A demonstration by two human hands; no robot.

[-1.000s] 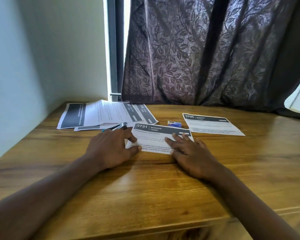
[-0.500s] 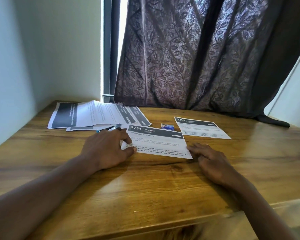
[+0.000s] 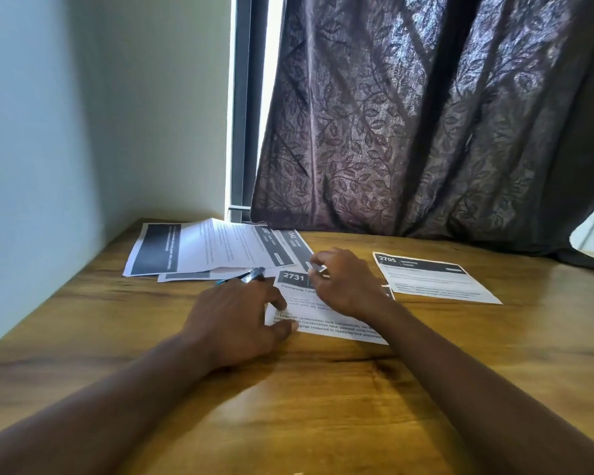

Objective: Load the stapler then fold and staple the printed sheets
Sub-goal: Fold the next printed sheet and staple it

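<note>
Two hands meet over one printed sheet (image 3: 330, 325) on the wooden table (image 3: 288, 423). The left hand (image 3: 234, 320) lies fairly flat, fingers spread and lightly bent. Its thumb and forefinger press the sheet's left edge, and it grips nothing. Just right of it and a little farther out, the right hand (image 3: 347, 286) pinches a small silvery piece (image 3: 318, 268) between thumb and fingertips. It may be a staple strip, but blur hides what it is. Past the left hand's knuckles pokes a slim blue-and-silver tool (image 3: 251, 275), likely the stapler. To the right of the right hand lies a second sheet (image 3: 436, 281). Beyond the left hand sits a loose stack of sheets (image 3: 203, 248), then the curtain (image 3: 426, 114).

The pinch looks slight, so the piece could drop or snap. The right wrist also crosses a sheet pinned at one edge only, and a drag there could skew it.

The near sheet reads "2731", "Password" and, lower down, "Combination lock". The second sheet reads "2705".
</note>
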